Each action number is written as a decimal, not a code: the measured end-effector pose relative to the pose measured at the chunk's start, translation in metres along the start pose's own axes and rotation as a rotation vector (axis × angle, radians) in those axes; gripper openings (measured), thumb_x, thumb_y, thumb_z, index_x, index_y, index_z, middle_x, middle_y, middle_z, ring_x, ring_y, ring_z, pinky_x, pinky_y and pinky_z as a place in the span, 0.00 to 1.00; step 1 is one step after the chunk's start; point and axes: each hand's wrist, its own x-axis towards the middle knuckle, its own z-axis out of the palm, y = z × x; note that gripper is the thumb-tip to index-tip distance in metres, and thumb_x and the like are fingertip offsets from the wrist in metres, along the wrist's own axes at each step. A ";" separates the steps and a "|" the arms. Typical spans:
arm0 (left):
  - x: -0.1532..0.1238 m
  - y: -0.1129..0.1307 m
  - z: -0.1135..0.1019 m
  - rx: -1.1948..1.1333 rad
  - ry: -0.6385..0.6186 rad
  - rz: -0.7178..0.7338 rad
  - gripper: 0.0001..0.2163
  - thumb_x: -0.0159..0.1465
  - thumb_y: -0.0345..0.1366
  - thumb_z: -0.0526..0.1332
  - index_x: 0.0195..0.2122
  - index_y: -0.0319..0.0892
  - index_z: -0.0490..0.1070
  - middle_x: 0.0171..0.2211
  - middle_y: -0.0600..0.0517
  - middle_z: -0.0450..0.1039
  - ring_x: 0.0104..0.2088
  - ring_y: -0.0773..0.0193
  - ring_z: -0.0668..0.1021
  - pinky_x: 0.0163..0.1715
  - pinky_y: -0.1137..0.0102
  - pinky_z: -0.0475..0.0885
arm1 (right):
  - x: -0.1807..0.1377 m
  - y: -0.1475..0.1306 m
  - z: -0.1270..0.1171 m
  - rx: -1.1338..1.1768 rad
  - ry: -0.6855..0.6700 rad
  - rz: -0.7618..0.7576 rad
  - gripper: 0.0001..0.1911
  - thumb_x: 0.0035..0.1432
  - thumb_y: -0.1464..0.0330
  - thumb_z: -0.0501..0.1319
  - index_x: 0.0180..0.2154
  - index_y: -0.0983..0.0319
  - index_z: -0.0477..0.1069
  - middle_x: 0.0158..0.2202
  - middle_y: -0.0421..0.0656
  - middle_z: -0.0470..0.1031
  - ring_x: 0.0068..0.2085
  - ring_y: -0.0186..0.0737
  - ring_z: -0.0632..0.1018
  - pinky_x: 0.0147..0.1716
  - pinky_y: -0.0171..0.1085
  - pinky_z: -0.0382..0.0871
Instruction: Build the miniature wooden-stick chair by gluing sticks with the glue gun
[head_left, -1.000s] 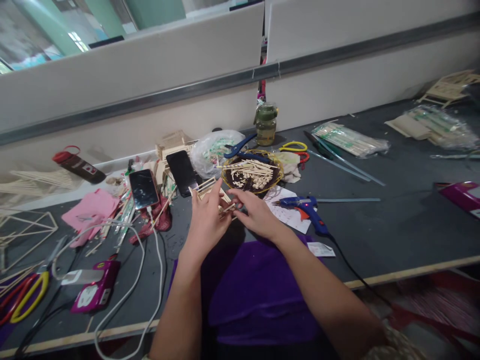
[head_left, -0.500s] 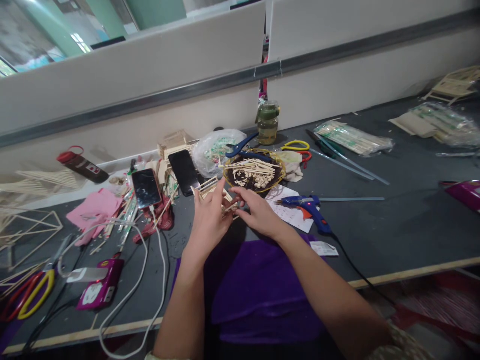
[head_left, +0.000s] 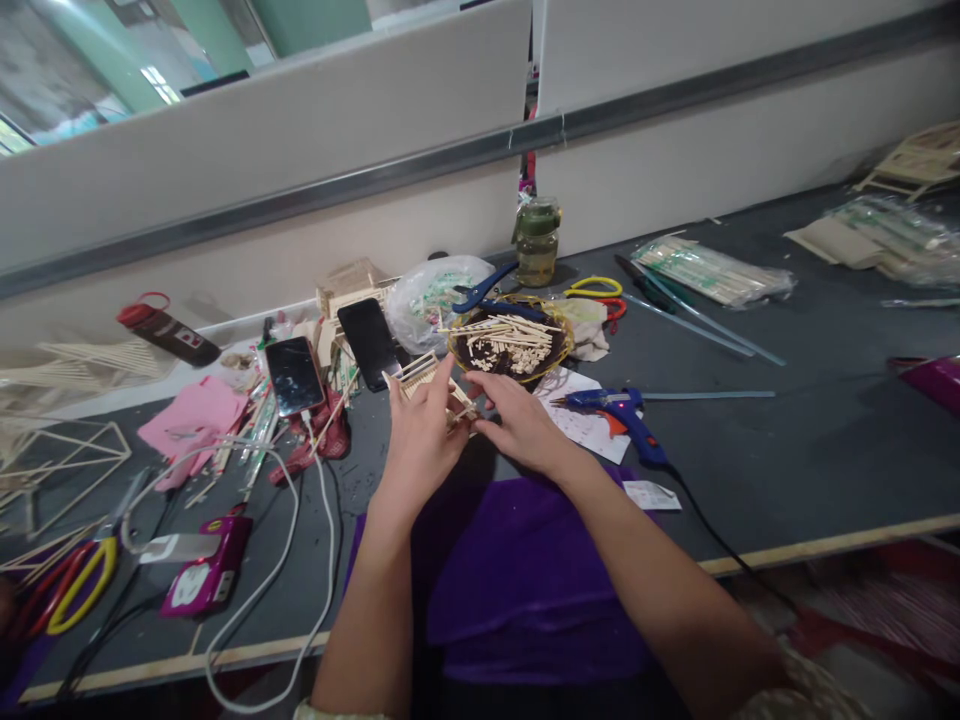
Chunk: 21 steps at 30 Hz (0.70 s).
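Note:
My left hand [head_left: 421, 430] is closed around a small frame of thin wooden sticks [head_left: 420, 374], holding it above the tabletop. A slatted surface and a raised rail show between the fingers; my palm hides the rest. At the frame's right end is my right hand [head_left: 517, 420], thumb and curled fingers bent about its edge. Just beyond them stands a yellow-rimmed basket [head_left: 568, 350] with cut wooden sticks [head_left: 510, 340] and short pieces. Blue-handled pliers [head_left: 487, 295] lie across its back rim. A blue glue gun [head_left: 626, 415] rests on white paper [head_left: 577, 430] to the right.
Two phones [head_left: 294, 375] lie left of my hands, one with a white cable [head_left: 328, 510] looping to the front edge. A jar [head_left: 537, 245] stands behind the basket. Scissors [head_left: 94, 590] and a pink power bank [head_left: 206, 570] are at left; purple cloth [head_left: 525, 590] hangs in front.
My right fingers have opened slightly and shifted a little at the frame's right end. The left hand keeps its hold. The whole view has moved slightly.

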 end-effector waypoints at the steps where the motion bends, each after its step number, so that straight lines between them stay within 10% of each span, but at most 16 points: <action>1: 0.000 0.000 0.000 0.001 0.001 0.002 0.40 0.62 0.29 0.60 0.71 0.46 0.39 0.44 0.50 0.79 0.55 0.55 0.75 0.66 0.39 0.41 | 0.000 0.000 -0.001 0.007 0.004 0.004 0.28 0.58 0.75 0.62 0.60 0.61 0.61 0.50 0.49 0.73 0.49 0.47 0.74 0.48 0.46 0.71; 21: 0.000 0.002 0.000 0.010 0.020 -0.013 0.40 0.62 0.29 0.60 0.71 0.48 0.39 0.40 0.53 0.78 0.54 0.55 0.75 0.66 0.40 0.44 | -0.001 -0.010 -0.002 -0.027 0.012 0.094 0.26 0.57 0.77 0.59 0.57 0.60 0.61 0.36 0.40 0.75 0.36 0.39 0.76 0.39 0.37 0.68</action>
